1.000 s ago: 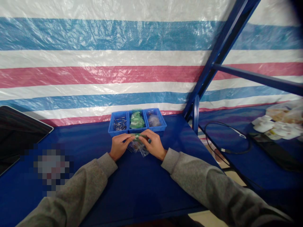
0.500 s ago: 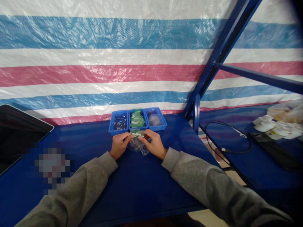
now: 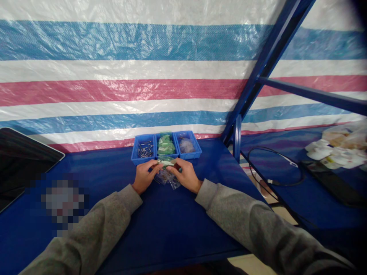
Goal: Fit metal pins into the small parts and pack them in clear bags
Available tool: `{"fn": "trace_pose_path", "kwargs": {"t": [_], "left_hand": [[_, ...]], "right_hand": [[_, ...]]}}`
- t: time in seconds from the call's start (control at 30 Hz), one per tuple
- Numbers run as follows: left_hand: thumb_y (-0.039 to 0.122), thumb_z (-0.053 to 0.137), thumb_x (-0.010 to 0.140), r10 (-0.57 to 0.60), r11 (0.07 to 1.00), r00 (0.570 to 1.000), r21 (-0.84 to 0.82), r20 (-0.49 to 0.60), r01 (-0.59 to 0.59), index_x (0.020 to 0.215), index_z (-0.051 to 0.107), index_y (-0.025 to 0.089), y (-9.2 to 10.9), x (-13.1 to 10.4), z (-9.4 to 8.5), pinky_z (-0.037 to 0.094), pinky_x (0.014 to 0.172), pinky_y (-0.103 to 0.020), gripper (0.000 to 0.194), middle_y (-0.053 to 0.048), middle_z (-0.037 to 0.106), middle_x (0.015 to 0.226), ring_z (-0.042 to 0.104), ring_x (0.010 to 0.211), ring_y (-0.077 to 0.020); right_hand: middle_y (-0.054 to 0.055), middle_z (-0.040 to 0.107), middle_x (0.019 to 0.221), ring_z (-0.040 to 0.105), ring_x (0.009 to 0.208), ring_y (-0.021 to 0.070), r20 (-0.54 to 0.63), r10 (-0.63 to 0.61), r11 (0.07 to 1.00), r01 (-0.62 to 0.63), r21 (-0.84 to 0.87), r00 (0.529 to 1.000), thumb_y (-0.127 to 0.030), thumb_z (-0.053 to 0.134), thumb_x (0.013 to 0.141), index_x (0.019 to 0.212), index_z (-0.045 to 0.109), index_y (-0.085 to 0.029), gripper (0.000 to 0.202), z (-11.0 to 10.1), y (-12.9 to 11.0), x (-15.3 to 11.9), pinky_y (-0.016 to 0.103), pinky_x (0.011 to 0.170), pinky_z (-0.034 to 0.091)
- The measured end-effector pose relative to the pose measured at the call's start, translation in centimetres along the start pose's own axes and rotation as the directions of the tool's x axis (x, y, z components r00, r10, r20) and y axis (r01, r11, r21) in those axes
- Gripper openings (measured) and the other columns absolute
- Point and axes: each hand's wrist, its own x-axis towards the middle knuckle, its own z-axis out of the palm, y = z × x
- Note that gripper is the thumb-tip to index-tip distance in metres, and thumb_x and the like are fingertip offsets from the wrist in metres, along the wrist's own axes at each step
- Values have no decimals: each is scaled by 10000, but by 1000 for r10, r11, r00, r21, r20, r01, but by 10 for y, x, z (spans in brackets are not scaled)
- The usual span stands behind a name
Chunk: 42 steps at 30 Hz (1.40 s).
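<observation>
Green packet over blue tabletop; striped sheeting behind.

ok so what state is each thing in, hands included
Left hand: closed, pinching the green-and-white packet
Right hand: closed, pinching its other side
Green-and-white packet: held between both hands
Clear bags: crumpled; whether held is unclear
Left bin: open, holding metal pieces
Middle bin: open, holding green packets
Right bin: open, holding clear plastic
Screen: dark
Black cable: loosely looped, plug free
</observation>
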Motion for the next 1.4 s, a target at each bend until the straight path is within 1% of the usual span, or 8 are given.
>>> {"fn": "trace_pose_path", "kwargs": {"t": [0.1,0.27,0.57,0.83,0.93,1.1,1.23,1.4], "left_hand": [[310,538,847,9,1000,1000,-4,-19,-9,676,634,159,1,0,0,435,569,-196,247,23,606,563,561,517,-88],[330,544,840,34,999,999,-11,10,-34,655,637,154,2,1,-1,433,566,-204,272,14,620,570,557,524,-94],[337,555,831,-9,1000,998,-17,64,10,654,632,144,-3,1,0,426,563,-207,273,17,596,556,539,521,-97],[327,502,867,-33,999,995,-30,95,36,604,583,149,-6,1,1,411,530,-191,328,30,572,510,537,479,-84],[335,534,848,-23,1000,995,-13,95,25,582,570,151,-5,2,1,407,531,-190,325,35,569,500,532,473,-82],[336,539,845,11,1000,996,-27,93,-8,675,609,155,-3,1,1,424,537,-197,258,25,594,539,553,506,-97],[315,514,862,9,999,994,-54,109,-3,675,609,150,-3,1,0,425,544,-198,267,23,578,529,542,501,-94],[310,481,879,2,999,998,-53,70,2,675,602,152,-3,0,-1,419,549,-204,285,21,563,536,533,511,-94]], "right_hand": [[4,515,677,489,615,139,-6,-21,1000,21,0,1000,-348,519,859,720,514,-185,214,0,-2,1,247,596,386],[18,513,726,493,664,151,-23,-36,999,37,13,999,-323,466,890,762,507,-190,189,-1,-3,1,257,628,398],[2,483,680,481,635,140,-2,-29,999,29,15,1000,-310,470,891,674,458,-189,249,0,-1,1,248,609,381],[-1,490,655,470,607,129,-17,-52,997,53,48,998,-337,466,887,680,502,-188,257,-2,-5,1,241,588,384],[8,521,678,489,619,132,-23,-36,998,37,57,999,-329,439,900,727,541,-184,248,-2,-6,0,245,607,397],[22,576,734,527,658,140,-20,-8,997,9,75,1000,-317,422,910,817,592,-179,238,-3,-6,1,251,644,421],[29,587,766,536,682,142,-28,-17,996,20,93,999,-301,402,921,864,596,-179,236,-3,-6,1,252,661,424],[21,551,698,513,641,138,-41,-40,998,42,53,998,-303,416,912,761,579,-181,253,-3,-6,0,248,631,415]]}}
